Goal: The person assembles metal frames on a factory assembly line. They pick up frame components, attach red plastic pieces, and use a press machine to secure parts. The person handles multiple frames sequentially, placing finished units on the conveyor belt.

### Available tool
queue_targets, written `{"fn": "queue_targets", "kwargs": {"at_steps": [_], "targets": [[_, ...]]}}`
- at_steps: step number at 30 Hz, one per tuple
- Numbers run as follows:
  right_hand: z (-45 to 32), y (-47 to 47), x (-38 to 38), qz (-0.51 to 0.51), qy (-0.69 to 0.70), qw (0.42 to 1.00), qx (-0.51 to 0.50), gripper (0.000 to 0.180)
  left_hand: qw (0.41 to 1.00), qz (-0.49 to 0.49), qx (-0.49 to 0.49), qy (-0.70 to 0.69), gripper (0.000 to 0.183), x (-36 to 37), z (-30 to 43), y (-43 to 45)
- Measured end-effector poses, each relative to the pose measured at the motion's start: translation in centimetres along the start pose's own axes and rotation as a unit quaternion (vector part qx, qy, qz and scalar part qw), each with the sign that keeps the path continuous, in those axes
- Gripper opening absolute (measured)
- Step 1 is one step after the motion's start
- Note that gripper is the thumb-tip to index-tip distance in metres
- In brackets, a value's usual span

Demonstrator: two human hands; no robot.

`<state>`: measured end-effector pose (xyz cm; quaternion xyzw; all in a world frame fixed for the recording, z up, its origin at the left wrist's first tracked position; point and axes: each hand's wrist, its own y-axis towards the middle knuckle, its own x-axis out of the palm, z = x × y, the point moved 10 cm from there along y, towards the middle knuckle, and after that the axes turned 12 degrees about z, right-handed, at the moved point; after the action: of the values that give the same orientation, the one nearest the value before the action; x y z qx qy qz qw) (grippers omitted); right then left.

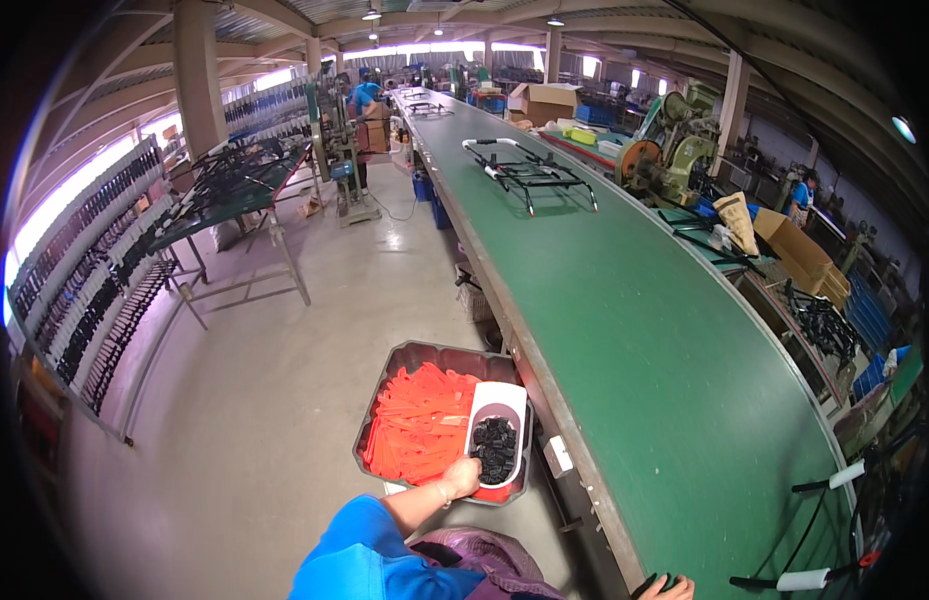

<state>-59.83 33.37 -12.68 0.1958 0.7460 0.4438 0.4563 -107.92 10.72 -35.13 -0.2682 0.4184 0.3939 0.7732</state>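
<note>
My left hand (463, 477) is at the near rim of a white plastic container (497, 393) that holds small black plastic parts (496, 450); its fingers are partly hidden, so its grip is unclear. The container sits in a dark tray (434, 350) beside a heap of red plastic strips (419, 420). My right hand (665, 588) rests at the near edge of the green conveyor belt (614, 330), cut off by the picture's bottom, with something black by its fingers. To its right lie black tubes with white foam sleeves (803, 580).
Black tubular frames (535, 176) lie farther along the belt. A table with black parts (239, 187) and a rack (96, 300) stand left. A green machine (670, 154) and open cardboard box (791, 247) stand right. A co-worker in blue (365, 94) is far ahead, another far right.
</note>
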Motion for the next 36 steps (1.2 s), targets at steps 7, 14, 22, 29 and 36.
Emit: {"fn": "queue_targets", "kwargs": {"at_steps": [7,14,22,29,36], "targets": [[1.4,-1.3,2.6,-0.013,-0.044,0.999,0.027,0.041,0.993,-0.001,-0.109,0.040,0.025,-2.5,-4.4,-2.6],[1.7,-1.7,1.4,0.049,0.005,0.999,0.013,0.030,0.996,-0.033,-0.083,0.003,0.028,-0.3,-1.4,-3.7],[1.2,-1.7,1.6,0.030,0.013,0.999,-0.014,0.029,0.991,0.010,-0.134,-0.005,0.027,-0.3,-5.8,-6.7],[2.7,-2.9,2.6,0.019,-0.038,0.999,-0.005,0.028,0.986,0.035,-0.165,-0.004,0.023,-0.7,-8.7,-7.5],[6.6,-5.7,5.6,-0.089,-0.034,0.983,0.156,0.024,0.986,-0.005,-0.145,-0.076,0.025,0.5,-7.6,-6.8]]}}
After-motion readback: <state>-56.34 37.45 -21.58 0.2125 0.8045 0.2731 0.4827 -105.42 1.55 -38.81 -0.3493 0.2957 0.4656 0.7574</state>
